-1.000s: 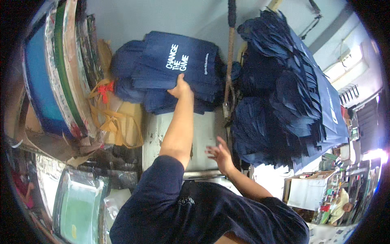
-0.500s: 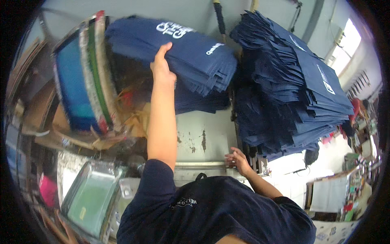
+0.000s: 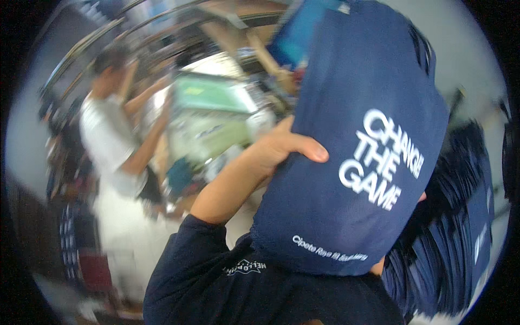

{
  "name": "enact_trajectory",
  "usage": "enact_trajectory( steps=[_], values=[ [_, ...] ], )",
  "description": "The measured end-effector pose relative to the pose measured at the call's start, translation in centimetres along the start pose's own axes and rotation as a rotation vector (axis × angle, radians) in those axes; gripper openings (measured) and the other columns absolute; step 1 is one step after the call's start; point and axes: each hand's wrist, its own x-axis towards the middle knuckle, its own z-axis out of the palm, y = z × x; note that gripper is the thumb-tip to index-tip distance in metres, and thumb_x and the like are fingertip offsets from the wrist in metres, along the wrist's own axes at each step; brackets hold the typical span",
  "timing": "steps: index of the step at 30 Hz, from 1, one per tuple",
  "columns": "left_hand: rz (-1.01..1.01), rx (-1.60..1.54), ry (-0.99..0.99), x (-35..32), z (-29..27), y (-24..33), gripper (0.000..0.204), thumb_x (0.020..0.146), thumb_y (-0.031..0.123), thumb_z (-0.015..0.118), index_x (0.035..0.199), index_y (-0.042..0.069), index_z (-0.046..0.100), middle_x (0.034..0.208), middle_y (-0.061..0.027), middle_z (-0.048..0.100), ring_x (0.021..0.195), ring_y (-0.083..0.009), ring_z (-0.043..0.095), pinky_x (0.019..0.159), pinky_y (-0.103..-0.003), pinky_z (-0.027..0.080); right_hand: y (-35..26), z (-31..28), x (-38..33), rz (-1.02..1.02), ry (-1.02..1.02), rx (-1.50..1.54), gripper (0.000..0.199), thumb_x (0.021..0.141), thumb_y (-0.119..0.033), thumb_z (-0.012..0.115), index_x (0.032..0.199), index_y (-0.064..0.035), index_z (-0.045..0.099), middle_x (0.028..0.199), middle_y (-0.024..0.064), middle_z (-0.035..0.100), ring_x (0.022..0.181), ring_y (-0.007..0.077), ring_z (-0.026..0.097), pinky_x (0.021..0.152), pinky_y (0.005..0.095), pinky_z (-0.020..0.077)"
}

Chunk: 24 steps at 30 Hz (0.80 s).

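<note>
Since half a second ago the view has swung away from the wall of stacked bags, and the navy bag [image 3: 357, 146] that the left hand was touching on top of the pile has come off it and now fills the centre and right of the frame, held up close to the camera. The left hand [image 3: 281, 149] grips the bag's left edge, thumb lying flat across the front of the cloth, the other fingers hidden behind it. The bag hangs flat, with white lettering on its front; nothing shows whether anything is inside it. Of the right hand [image 3: 377, 266] only a sliver of skin shows at the bag's lower edge, low and right of centre, and another bit at the bag's right edge, so I cannot tell how it holds. A stack of more navy bags [image 3: 460, 238] sits at the far right of the frame. At the left stands another person in a white shirt [image 3: 103, 138], blurred, beside a green-topped table [image 3: 211, 95] in the upper middle.
</note>
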Motion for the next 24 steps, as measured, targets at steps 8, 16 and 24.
enact_trajectory(
  steps=[8,16,24],
  values=[
    [0.198,0.219,0.414,-16.7,2.4,2.6,0.072,0.059,0.007,0.075,0.125,-0.005,0.048,0.113,-0.0169,0.060,0.103,-0.0267,0.058,0.092,-0.034,0.044,1.8,7.8,1.8,0.214,-0.257,0.073,0.083,0.072,-0.054,0.054,0.133,-0.0008,0.035,0.134,0.0211,0.037,0.119,0.0341,0.045,0.101,0.0497,0.0386],
    [0.437,0.342,0.949,-32.4,2.1,3.3,0.081,0.061,0.016,0.074,0.131,-0.005,0.040,0.115,-0.0194,0.057,0.104,-0.0293,0.057,0.092,-0.037,0.045,13.0,13.8,9.6,0.785,-0.310,-0.486,0.064,0.064,-0.031,0.066,0.119,0.0018,0.053,0.115,0.0216,0.056,0.105,0.0319,0.056,0.096,0.0481,0.0433],
    [0.574,0.021,1.651,-52.0,-7.3,-7.9,0.071,0.059,0.017,0.064,0.125,-0.001,0.048,0.110,-0.0158,0.061,0.095,-0.0288,0.061,0.084,-0.039,0.051,38.2,29.1,1.8,1.168,-0.730,-0.409,0.078,0.053,-0.005,0.071,0.126,0.0037,0.045,0.111,0.0150,0.059,0.101,0.0269,0.058,0.092,0.0391,0.0449]
  ],
)
